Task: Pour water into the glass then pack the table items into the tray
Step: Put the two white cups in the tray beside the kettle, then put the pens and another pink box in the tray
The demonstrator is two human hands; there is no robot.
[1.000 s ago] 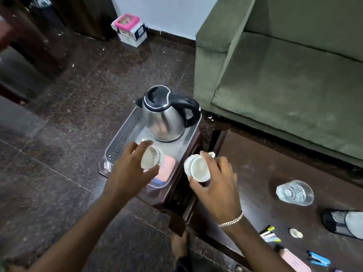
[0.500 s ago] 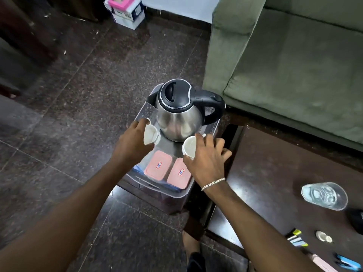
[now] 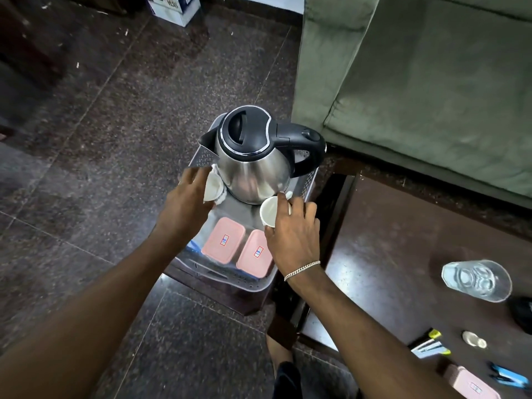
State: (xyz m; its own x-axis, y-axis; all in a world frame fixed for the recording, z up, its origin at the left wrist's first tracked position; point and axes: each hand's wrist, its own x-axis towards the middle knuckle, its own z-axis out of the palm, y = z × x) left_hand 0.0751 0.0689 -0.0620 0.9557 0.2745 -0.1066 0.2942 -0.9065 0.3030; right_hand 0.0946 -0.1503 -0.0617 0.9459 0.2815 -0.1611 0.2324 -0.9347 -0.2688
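A clear plastic tray (image 3: 309, 184) sits on a small dark stand and holds a steel kettle (image 3: 253, 165) with a black lid and handle. Two pink lidded boxes (image 3: 223, 240) lie side by side at the tray's near end. My left hand (image 3: 187, 205) grips a small white cup (image 3: 213, 187) against the kettle's left side. My right hand (image 3: 293, 228) holds a second white cup (image 3: 269, 211) at the kettle's right front, over the tray. A clear glass (image 3: 476, 280) with water stands on the dark table to the right.
A green sofa (image 3: 417, 82) fills the upper right, close behind the tray. On the dark table (image 3: 388, 240) lie markers (image 3: 430, 345), a small white cap (image 3: 473, 339), a pink box (image 3: 472, 383) and a blue clip (image 3: 508, 377). A white carton (image 3: 172, 7) sits on the floor far back.
Both hands moved forward with their cups, from the tray's near end to either side of the kettle. The two pink boxes are now uncovered. The view tilted down.
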